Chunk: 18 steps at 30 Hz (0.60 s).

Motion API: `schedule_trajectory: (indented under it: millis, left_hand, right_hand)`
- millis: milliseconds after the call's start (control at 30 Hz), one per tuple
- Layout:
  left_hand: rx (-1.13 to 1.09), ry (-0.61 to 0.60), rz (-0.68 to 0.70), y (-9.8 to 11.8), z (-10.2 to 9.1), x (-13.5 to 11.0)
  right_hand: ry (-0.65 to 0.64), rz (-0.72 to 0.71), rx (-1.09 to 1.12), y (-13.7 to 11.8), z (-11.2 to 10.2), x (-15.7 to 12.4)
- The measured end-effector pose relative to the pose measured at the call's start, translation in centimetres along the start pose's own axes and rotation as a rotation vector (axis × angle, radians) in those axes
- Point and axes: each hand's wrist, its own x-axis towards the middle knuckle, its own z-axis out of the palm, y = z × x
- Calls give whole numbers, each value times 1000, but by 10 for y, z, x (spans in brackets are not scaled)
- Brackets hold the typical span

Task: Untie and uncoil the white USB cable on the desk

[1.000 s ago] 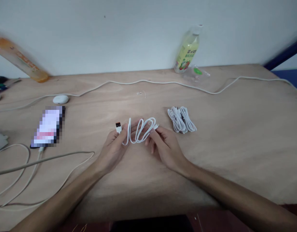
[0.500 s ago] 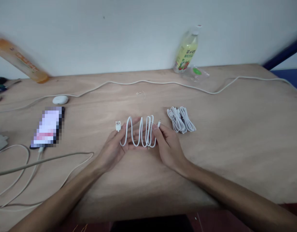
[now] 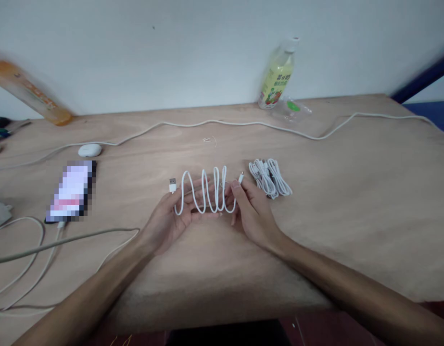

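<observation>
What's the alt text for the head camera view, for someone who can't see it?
A person's left fingers and right fingers hold a white cable in loose loops over a table. Coiled cables lie to the right, a phone to the left.

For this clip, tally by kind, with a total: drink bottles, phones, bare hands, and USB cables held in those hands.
Drink bottles: 2 (orange bottle, yellow-green bottle)
Smartphone: 1
Bare hands: 2 (left hand, right hand)
Held white USB cable: 1
Total: 6
</observation>
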Motion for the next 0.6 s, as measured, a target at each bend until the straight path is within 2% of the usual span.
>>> schedule_trajectory:
  millis: [133, 333, 600]
  left_hand:
    - [-7, 11, -3, 2, 0, -1]
    - [-48, -37, 9, 3, -1, -1]
    - [-29, -7, 27, 4, 5, -2]
  right_hand:
    - [-2, 41, 96, -2, 0, 2]
    - [-31, 102, 230, 0, 0, 5]
    - [-174, 199, 356, -1, -2, 6]
